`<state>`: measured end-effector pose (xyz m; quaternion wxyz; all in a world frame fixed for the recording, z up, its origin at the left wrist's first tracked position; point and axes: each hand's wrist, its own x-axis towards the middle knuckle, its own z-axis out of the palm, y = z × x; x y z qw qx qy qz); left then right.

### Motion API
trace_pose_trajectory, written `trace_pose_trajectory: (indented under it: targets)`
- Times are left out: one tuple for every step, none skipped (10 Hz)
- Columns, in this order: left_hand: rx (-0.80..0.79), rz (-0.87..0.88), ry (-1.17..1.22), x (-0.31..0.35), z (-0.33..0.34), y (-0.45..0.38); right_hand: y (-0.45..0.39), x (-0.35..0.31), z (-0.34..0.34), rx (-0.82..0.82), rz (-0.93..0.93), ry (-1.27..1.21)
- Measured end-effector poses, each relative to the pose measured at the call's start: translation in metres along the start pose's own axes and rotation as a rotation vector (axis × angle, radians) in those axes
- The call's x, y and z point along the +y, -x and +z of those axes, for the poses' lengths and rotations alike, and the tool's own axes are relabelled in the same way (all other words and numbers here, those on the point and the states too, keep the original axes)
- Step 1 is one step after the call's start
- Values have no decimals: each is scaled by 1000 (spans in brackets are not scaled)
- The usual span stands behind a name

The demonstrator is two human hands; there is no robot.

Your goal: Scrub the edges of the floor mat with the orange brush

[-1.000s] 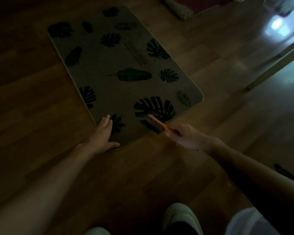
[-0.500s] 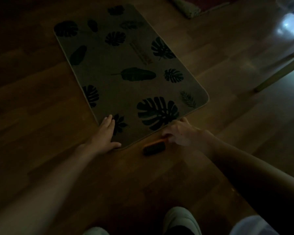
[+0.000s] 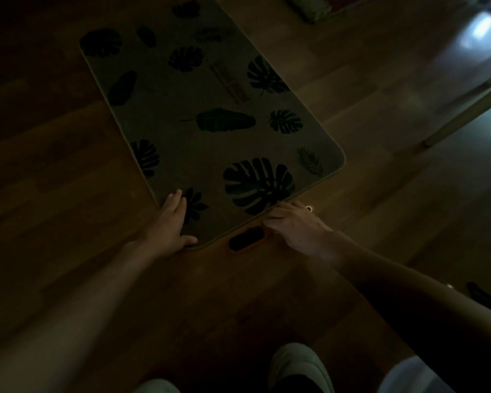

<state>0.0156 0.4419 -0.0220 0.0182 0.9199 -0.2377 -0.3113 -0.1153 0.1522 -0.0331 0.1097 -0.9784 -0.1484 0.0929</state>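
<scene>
1. The orange brush (image 3: 247, 238) lies low in the middle of the frame, on the wooden floor (image 3: 68, 194) just beside the near edge of the floor mat (image 3: 210, 154), dark bristle side showing.
2. The right hand (image 3: 296, 228) sits at the brush's handle end with fingers curled; in this gloom I cannot tell whether they actually clamp the handle or only rest by it (a ring glints on one finger).
3. The left hand (image 3: 172, 222) lies flat on the mat's near corner, fingers straight and together, thumb spread along the edge, pinning it.
4. Beyond, the leaf-printed mat runs to the upper left; a pale shoe (image 3: 298, 367) shows at the bottom.
5. Risk, as I judge it: a hard stroke could drag or curl the edge if the left hand eases, and a loose grip could let the brush skid onto bare floor, missing the edge.
</scene>
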Motion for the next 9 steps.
trace_pose_trajectory:
  targets:
    - [4, 1, 10, 0, 0, 0, -2, 1, -2, 45, 23, -23]
    - [12, 6, 16, -1, 1, 1, -4, 0, -1, 62, 39, -12]
    - [14, 12, 20, -2, 2, 2, -4, -2, -1, 82, 41, -14]
    - [29, 10, 37, -2, 3, 2, -2, -1, -1, 106, 53, -15]
    - [41, 5, 4, -1, 1, 2, -1, -2, 0, 108, 60, -7]
    - [31, -13, -10, 4, -3, 0, 2, 0, -2, 116, 57, -42]
    - [31, -28, -36, 9, -11, -2, -1, 2, -8, 186, 92, -87]
    - [71, -7, -40, 16, -23, -5, -13, 8, -13, 255, 125, -147]
    - [111, 20, 124, 20, -38, -10, -25, 10, -28, 357, 192, -268]
